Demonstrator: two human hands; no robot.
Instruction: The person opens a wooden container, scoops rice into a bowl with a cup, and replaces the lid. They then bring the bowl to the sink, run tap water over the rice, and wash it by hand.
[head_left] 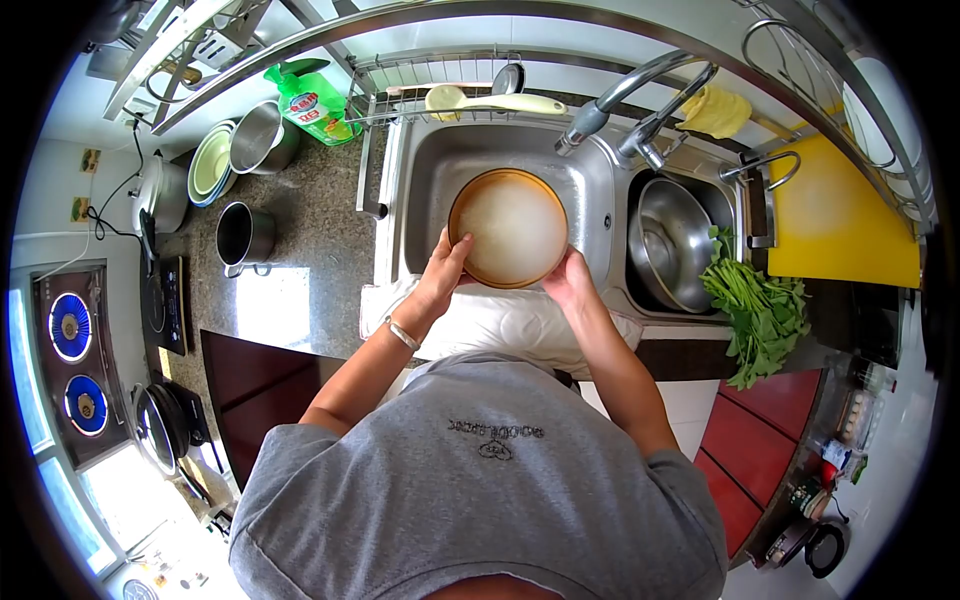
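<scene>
Over the front of the large steel sink basin (585,190), a round pot with a golden-brown rim (455,225) is held level. Cloudy whitish liquid (510,225) fills much of it; what lies beneath the surface I cannot make out. My left hand (445,268) grips the pot's left side, thumb over the rim and a silver bracelet at the wrist. At the lower right, my right hand (570,277) is closed on the pot's side, with its fingers partly hidden underneath. A pale folded cloth (510,325) lies along the sink's front edge, below both hands.
A faucet (590,120) reaches in from behind. The right basin holds a steel bowl (675,215), with leafy greens (755,310) beside it. Left on the counter stand a steel pot (262,140), a dark mug (245,235) and a green bottle (310,105). A metal rack (520,15) spans above.
</scene>
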